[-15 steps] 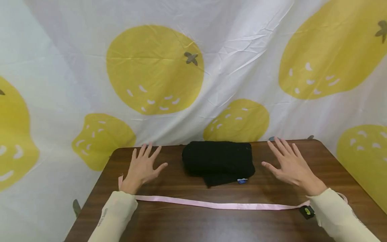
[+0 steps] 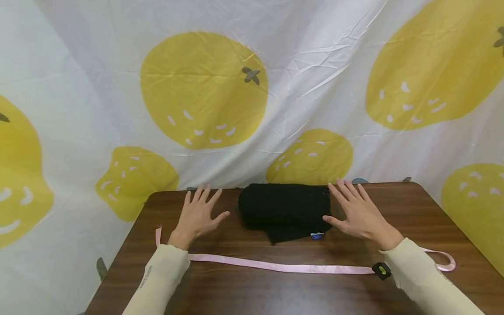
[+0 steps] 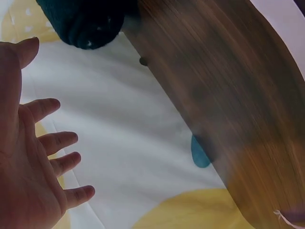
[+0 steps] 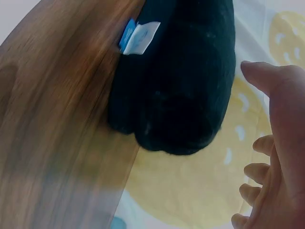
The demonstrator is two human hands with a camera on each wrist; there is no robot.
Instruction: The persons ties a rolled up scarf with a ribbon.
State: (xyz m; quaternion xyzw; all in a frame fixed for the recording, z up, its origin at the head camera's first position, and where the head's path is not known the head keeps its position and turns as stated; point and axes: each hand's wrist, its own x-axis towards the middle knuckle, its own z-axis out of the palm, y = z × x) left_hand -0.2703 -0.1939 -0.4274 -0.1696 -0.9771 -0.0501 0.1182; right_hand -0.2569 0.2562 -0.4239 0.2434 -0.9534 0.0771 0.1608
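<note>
A rolled black cloth point(image 2: 285, 205) with a small blue and white label point(image 2: 316, 236) lies near the table's back edge, one flap spread toward the front. My left hand point(image 2: 198, 217) is held left of the roll with its fingers spread and nothing in it. On the other side, my right hand point(image 2: 356, 215) has its fingers spread at the roll's right end, the thumb overlapping that end in the head view. In the right wrist view, a gap shows between the thumb point(image 4: 267, 76) and the cloth point(image 4: 183, 95).
A pink ribbon point(image 2: 281, 267) stretches across the brown wooden table point(image 2: 275, 297) in front of the roll, passing under both forearms. Its right end loops back. A small black device point(image 2: 381, 271) sits at my right cuff. Behind the table hangs a white curtain point(image 2: 315, 96) with yellow lemon prints.
Both hands have moved inward: the left a little to the right, the right to the left, up to the roll's end. The rolled cloth and ribbon stay in place.
</note>
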